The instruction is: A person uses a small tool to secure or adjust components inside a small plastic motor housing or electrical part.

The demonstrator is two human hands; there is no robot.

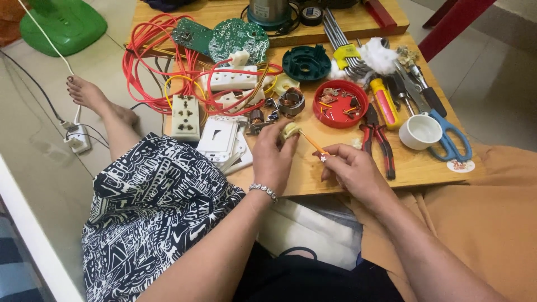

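Two hands, cream plastic part (289, 131).

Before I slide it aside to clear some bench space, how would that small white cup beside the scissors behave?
The white cup looks light and empty, so it would probably slide easily on the wooden table. Standing upright, wider than tall, it seems unlikely to tip. It touches the blue-handled scissors, which may shift along with it.
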